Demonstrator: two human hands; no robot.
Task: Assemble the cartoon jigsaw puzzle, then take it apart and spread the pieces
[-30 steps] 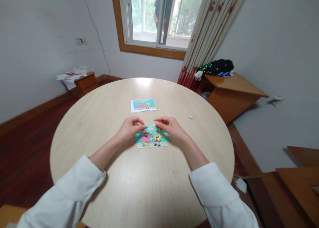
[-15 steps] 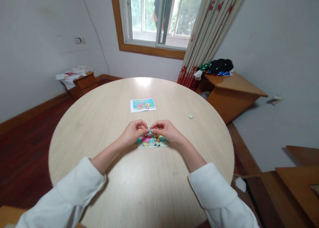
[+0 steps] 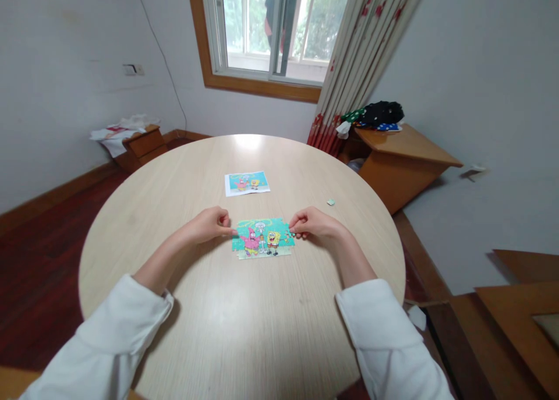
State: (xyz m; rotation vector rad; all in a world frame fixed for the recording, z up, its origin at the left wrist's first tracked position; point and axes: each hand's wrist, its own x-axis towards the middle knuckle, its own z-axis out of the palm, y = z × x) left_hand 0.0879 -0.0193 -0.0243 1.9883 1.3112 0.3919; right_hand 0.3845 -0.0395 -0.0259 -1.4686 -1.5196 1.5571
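A jigsaw puzzle [image 3: 262, 237] of joined pieces lies flat on the table, showing a pink starfish, a yellow sponge and a pale figure between them on turquoise. Its outline is uneven at the left and right sides. My left hand [image 3: 212, 222] is closed, with its thumb and finger pinching the puzzle's left edge. At the right edge, the fingers of my right hand [image 3: 313, 222] are pinched together on the puzzle. A single loose puzzle piece [image 3: 331, 202] rests apart, up and to the right. Behind the puzzle lies a printed picture [image 3: 248, 183] with a similar scene.
The round wooden table [image 3: 244, 324] fills the middle of the view. Beyond it are a window [image 3: 271, 39], a curtain [image 3: 349, 56] and a tilted wooden cabinet [image 3: 406, 161] with cloths on top. A small wooden stand [image 3: 146, 145] is at the far left.
My hands have parted from above the puzzle's top middle, the left moving left and the right moving right, to its two side edges. The puzzle's picture is now uncovered.
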